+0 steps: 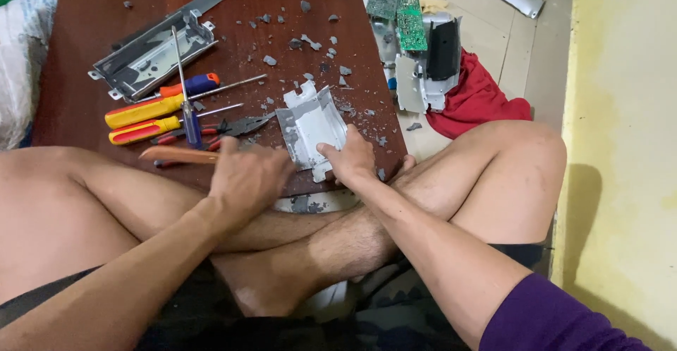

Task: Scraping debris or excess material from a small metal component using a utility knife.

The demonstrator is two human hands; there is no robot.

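Head view looks down on a dark red-brown bench [92,12] with a person's bare crossed legs [493,174] just under its near edge. A flat metal tray [151,55] with bent tabs lies near the far left corner. A long grey metal strip [204,2] pokes out from behind it, toward the far edge.

Off the right edge, on the floor, sit green circuit boards [398,5], a grey and black casing [434,62] and a red cloth [476,100].

A grey plastic piece [310,125], broken and bent, lies at the near edge, close to the middle. The right hand [352,157] rests on its near right corner, fingers pressed down on it and holding it against the bench. The left hand [247,174] is just beside the piece, on its left. Its fingers are curled tight around an orange handle [176,155] that sticks out to the left. The working end of that tool is hidden by the hand.

Further left lie two yellow and red screwdrivers [144,119], side by side. A blue and orange screwdriver [190,84] lies just behind them, and a thin blue one [187,104] crosses over all of them. Pliers with red grips [226,129] lie near the left hand.

Many small grey chips [310,40] are scattered over the middle and the far part of the bench.
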